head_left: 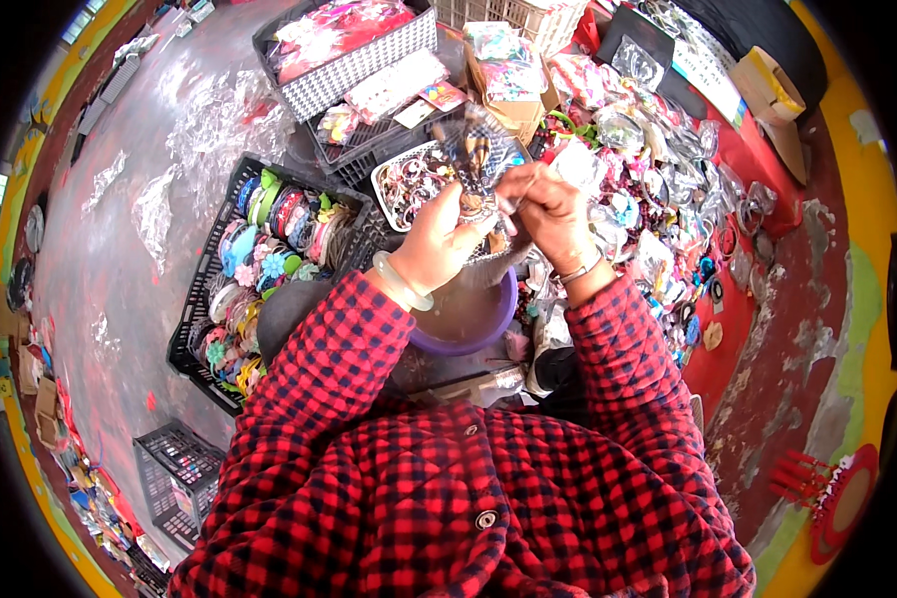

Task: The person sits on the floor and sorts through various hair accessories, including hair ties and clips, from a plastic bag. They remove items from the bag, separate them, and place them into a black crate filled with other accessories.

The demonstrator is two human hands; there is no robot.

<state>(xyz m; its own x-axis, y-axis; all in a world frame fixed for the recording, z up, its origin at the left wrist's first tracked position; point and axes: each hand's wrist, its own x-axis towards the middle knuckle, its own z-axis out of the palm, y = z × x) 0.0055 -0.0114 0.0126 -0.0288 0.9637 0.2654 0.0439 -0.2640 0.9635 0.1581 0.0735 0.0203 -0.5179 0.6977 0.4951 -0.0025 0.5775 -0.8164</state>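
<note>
My left hand (434,239), with a pale bangle at its wrist, is closed round the lower end of a dark and tan patterned fabric piece (475,149). The piece stands up above the fingers, partly blurred, so its exact kind is unclear. Close beside it, my right hand (553,214) has thumb and fingers pinched together at its right edge; what lies between them is too small to make out. Below both hands is a purple-rimmed round basin (508,309). A white basket (381,189) of small hair ties sits just behind my left hand.
A black crate (201,289) full of colourful headbands stands at the left. Farther back are a grey woven basket (364,62) of packets and a cardboard box (518,110). Bagged accessories (658,189) are heaped at the right. Another black crate (174,468) sits lower left.
</note>
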